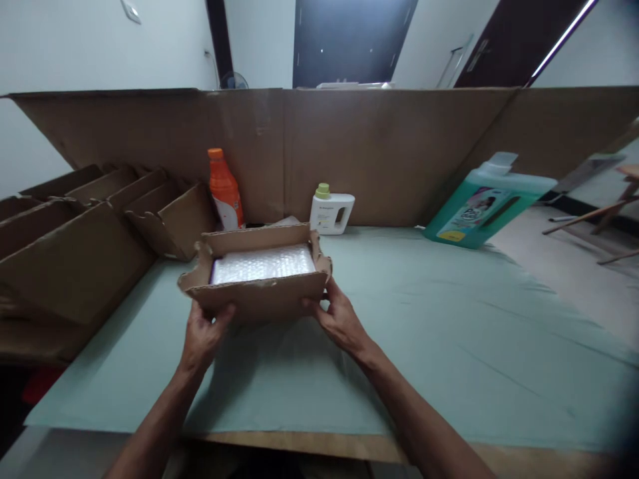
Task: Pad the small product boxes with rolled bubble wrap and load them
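Note:
Between both hands is an open cardboard box (264,299), tilted a little toward me over the green-covered table. Inside it lies a flat item in bubble wrap (264,264), with a purple edge showing at its left. My left hand (204,332) grips the box's near left corner, thumb on the front wall. My right hand (339,316) grips the near right corner the same way. The fingers underneath are hidden. Behind the box stand an orange bottle (225,189) and a white jug with a green cap (330,211).
Several open cardboard boxes (100,246) stand along the left side. A tall cardboard panel (389,153) runs across the back. A large jug of green liquid (482,206) leans at the back right. The table's green cover (449,346) has creases on the right.

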Action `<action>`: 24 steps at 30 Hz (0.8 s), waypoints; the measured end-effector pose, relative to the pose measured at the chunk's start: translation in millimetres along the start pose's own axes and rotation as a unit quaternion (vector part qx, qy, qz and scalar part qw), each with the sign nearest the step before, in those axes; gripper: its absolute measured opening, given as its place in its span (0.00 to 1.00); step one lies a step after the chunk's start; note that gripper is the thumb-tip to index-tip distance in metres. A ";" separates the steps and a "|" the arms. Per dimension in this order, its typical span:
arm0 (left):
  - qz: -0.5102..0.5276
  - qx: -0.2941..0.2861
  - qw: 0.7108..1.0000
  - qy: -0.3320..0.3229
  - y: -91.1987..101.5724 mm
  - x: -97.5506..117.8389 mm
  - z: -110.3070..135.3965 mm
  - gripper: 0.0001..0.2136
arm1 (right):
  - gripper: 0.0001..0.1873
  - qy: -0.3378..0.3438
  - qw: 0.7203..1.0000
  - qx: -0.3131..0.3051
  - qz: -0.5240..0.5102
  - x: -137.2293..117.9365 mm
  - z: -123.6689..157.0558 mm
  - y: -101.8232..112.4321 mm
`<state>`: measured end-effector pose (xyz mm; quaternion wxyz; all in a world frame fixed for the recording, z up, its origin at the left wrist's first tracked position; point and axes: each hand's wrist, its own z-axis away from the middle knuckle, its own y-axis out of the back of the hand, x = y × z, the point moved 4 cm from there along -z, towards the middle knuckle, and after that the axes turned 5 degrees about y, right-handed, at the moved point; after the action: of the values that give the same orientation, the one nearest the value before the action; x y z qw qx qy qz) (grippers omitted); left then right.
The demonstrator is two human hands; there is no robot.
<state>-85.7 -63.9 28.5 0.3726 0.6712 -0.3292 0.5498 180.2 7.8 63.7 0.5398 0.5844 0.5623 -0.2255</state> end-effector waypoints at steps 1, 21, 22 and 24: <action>0.006 0.016 1.000 -0.005 6.3 3.9 5.8 0.32 | 0.36 0.004 1.000 -0.011 0.002 -6.5 -0.3 -2.2; 0.016 0.339 0.940 -0.013 113.0 -20.3 35.7 0.35 | 0.37 0.134 0.967 -0.205 -0.071 -30.5 -127.7 -194.8; 0.002 0.355 0.935 -0.015 119.9 -24.2 32.9 0.36 | 0.37 0.135 0.967 -0.206 -0.063 -33.6 -139.5 -215.3; -0.024 0.366 0.930 -0.025 127.5 -32.9 26.3 0.38 | 0.39 0.132 0.971 -0.190 -0.051 -35.9 -157.2 -250.2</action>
<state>-187.3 -150.0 10.6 0.1064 0.7822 -0.0982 0.6059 -108.7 78.2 50.2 0.5500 0.4658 0.6903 -0.0625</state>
